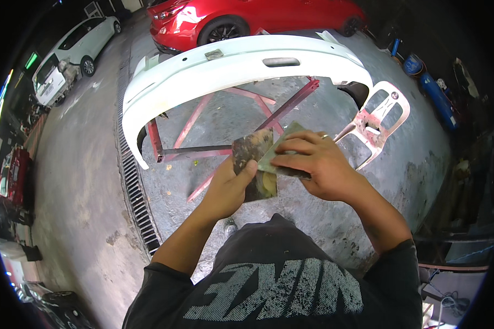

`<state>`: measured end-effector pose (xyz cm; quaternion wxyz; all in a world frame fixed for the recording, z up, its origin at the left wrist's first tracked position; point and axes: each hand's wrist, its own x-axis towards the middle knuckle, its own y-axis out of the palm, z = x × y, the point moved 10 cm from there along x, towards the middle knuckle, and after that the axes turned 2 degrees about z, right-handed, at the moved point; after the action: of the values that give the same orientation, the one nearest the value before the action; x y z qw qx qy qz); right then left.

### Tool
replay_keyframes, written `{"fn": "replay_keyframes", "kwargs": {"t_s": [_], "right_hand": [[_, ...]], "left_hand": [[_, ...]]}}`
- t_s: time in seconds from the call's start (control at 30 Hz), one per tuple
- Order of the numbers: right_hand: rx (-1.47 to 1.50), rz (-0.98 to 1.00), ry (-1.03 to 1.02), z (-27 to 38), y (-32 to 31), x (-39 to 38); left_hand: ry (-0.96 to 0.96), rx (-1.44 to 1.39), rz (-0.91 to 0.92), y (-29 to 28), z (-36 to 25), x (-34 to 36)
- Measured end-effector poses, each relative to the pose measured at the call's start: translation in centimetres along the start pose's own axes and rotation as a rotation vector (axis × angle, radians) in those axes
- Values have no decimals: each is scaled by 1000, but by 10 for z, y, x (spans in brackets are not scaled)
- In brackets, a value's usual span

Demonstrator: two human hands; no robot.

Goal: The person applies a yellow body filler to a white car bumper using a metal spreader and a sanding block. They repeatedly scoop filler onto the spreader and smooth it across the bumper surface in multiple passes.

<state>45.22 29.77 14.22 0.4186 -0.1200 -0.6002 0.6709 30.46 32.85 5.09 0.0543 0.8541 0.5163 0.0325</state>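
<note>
My left hand (225,186) grips a dark, stained flat board (251,147) in front of my chest, its thumb over the near face. A yellowish patch of paste (268,183) lies on the board's lower part. My right hand (326,170) holds a flat greenish plate (282,149), fingers spread across its top, and the plate's left edge overlaps the board; whether the two touch I cannot tell. Beyond both hands, a white car bumper (203,74) rests on a red metal stand (293,104). A small grey-green pad (214,54) lies on top of the bumper.
A stained plastic chair (380,123) stands right of the bumper. Behind it is a red car (280,19); a white car (74,49) with a damaged end is at far left. A floor drain grate (134,192) runs along the left. Blue cylinders (436,98) lie at right.
</note>
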Motion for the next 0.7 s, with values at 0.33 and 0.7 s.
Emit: {"fn": "replay_keyframes", "kwargs": {"t_s": [0.33,0.7], "right_hand": [[121,298,36,-1,32,-38],[748,-428,148,0,52,-41]], "left_hand": [[-86,-310,-293,-38,20,2],[-244,-979,-12,16,53,-1]]}}
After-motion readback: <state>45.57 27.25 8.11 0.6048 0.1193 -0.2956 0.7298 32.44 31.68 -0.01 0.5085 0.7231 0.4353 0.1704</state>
